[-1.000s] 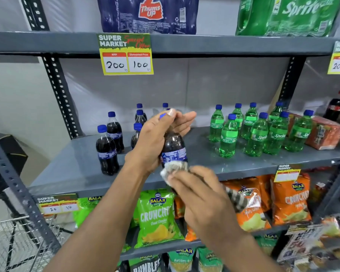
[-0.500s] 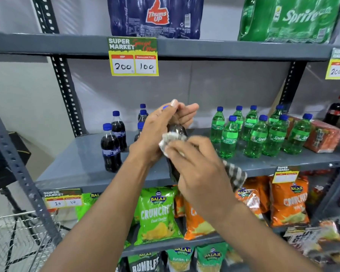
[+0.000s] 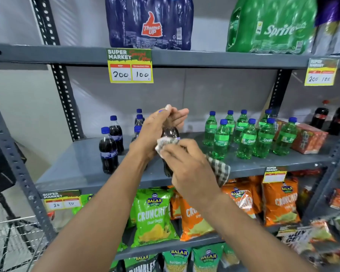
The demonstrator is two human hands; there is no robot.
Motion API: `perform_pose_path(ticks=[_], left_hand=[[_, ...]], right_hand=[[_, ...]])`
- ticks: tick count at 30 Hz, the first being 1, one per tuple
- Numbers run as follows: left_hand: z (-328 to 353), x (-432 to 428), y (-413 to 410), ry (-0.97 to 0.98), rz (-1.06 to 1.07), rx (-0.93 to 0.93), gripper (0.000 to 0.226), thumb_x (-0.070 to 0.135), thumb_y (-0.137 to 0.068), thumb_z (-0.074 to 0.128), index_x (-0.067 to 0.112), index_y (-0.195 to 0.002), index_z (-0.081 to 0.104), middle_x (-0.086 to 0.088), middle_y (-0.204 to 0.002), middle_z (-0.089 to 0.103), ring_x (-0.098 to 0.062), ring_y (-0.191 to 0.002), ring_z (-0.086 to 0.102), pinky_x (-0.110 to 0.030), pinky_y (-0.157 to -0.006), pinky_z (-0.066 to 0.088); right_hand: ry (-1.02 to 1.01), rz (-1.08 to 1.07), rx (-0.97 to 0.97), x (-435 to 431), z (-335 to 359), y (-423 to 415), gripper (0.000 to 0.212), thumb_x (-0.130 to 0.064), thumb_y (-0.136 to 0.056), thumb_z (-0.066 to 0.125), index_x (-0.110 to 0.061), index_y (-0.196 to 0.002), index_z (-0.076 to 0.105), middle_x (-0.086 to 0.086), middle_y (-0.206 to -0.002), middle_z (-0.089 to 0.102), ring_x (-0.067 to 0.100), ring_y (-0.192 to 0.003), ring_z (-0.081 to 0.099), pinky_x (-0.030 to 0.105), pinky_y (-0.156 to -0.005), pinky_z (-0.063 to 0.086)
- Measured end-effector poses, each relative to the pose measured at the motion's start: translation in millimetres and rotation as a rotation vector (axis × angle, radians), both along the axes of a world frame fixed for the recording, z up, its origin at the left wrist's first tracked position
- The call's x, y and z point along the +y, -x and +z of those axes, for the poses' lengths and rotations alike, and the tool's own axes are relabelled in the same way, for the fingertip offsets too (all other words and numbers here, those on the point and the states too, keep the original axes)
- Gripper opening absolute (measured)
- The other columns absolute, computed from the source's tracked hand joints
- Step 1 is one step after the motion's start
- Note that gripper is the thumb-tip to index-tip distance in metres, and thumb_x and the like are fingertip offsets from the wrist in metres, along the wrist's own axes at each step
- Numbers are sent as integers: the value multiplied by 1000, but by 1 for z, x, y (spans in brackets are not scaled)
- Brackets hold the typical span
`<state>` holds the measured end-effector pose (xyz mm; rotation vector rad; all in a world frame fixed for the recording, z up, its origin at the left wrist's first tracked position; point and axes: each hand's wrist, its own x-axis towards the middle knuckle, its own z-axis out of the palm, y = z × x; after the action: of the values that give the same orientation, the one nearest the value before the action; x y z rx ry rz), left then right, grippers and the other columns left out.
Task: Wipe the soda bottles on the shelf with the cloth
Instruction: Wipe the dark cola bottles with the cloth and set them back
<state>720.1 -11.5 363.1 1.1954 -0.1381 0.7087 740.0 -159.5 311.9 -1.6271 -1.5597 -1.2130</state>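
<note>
a person's left hand (image 3: 155,132) lifts a small cola bottle (image 3: 170,134) clear of the grey middle shelf (image 3: 77,165) at the centre of the frame, fingers wrapped round its neck and blue cap, seemingly to steady it and leave the body free for cleaning. the right hand (image 3: 186,163), closed on a checked cloth (image 3: 218,169), presses a bunched end of it against the bottle just below the shoulder; the loose tail hangs to the right of the wrist. holding the bottle out in front of the shelf likely lets the cloth reach all the way round without knocking its neighbours. more cola bottles (image 3: 108,152) stand at centre left on the same shelf, well apart from a cluster of green sprite bottles (image 3: 247,138) at centre right, all upright and awaiting their turn. a yellow price tag (image 3: 130,65) hangs from the shelf above, and bags of balaji chips (image 3: 155,214) fill the rack below.
</note>
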Motion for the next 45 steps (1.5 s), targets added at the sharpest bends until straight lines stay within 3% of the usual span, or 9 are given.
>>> perform_pose_path(ticks=[3, 8, 17, 22, 26, 30, 33, 37, 45], left_hand=[[3, 9, -3, -22, 37, 15, 30, 23, -108, 44, 10, -90, 65, -20, -118, 74, -27, -118, 69, -31, -95, 55], [4, 12, -9, -79, 49, 79, 27, 29, -105, 50, 13, -91, 67, -16, -117, 76, -26, -117, 70, -30, -92, 56], [6, 17, -6, -52, 94, 53, 30, 31, -100, 54, 19, -82, 75, -17, -115, 76, -29, -117, 69, -35, -97, 54], [7, 11, -1, -40, 112, 47, 30, 28, -104, 53, 14, -85, 72, -19, -115, 76, -30, -116, 70, -37, -98, 55], [7, 6, 5, -46, 144, 66, 28, 26, -106, 50, 11, -89, 67, -14, -113, 78, -26, -108, 73, -36, -91, 59], [6, 8, 10, 32, 166, 32, 29, 23, -109, 45, 11, -90, 63, -23, -119, 72, -24, -112, 71, -34, -99, 54], [2, 14, 14, 45, 183, 36, 27, 23, -108, 47, 10, -91, 64, -25, -123, 71, -27, -116, 70, -35, -101, 54], [-6, 13, 10, -1, 190, 64, 28, 23, -109, 46, 10, -92, 64, -19, -119, 73, -25, -115, 71, -33, -99, 55], [-8, 12, -9, -38, 126, 24, 27, 26, -108, 47, 11, -93, 64, -18, -120, 74, -24, -120, 68, -31, -98, 55]], right_hand=[[99, 18, -32, -8, -28, -1, 48, 9, -98, 26, 5, -109, 72, 11, -103, 73, 25, -94, 47, 35, -91, 50], [57, 42, 43, 2, -4, -12, 28, 8, -92, 53, 3, -112, 71, 11, -110, 72, 29, -94, 54, 38, -86, 52], [112, 92, 28, -9, -28, -6, 42, 12, -84, 45, -1, -114, 71, 4, -110, 72, 27, -91, 51, 34, -84, 52], [-61, 151, 284, 10, 13, -17, 49, 20, -76, 56, -7, -112, 75, 5, -113, 74, 31, -94, 59, 30, -94, 47], [-116, 206, 446, 17, 25, -28, 55, 23, -75, 54, -11, -111, 77, 4, -114, 74, 29, -98, 62, 39, -91, 53], [-58, 258, 360, 5, -8, -25, 45, 7, -82, 46, -11, -111, 76, -1, -111, 73, 24, -101, 59, 24, -94, 48], [-18, 301, 403, -4, -34, -27, 44, 15, -81, 53, -10, -107, 78, -2, -108, 73, 24, -103, 61, 24, -95, 49], [-60, 335, 610, 1, -30, -33, 47, 23, -83, 56, -11, -105, 79, -3, -108, 73, 15, -107, 66, 31, -96, 54], [-140, 378, 839, 12, -6, -50, 48, 20, -87, 53, -10, -117, 74, -14, -114, 67, -16, -109, 57, 8, -96, 43]])
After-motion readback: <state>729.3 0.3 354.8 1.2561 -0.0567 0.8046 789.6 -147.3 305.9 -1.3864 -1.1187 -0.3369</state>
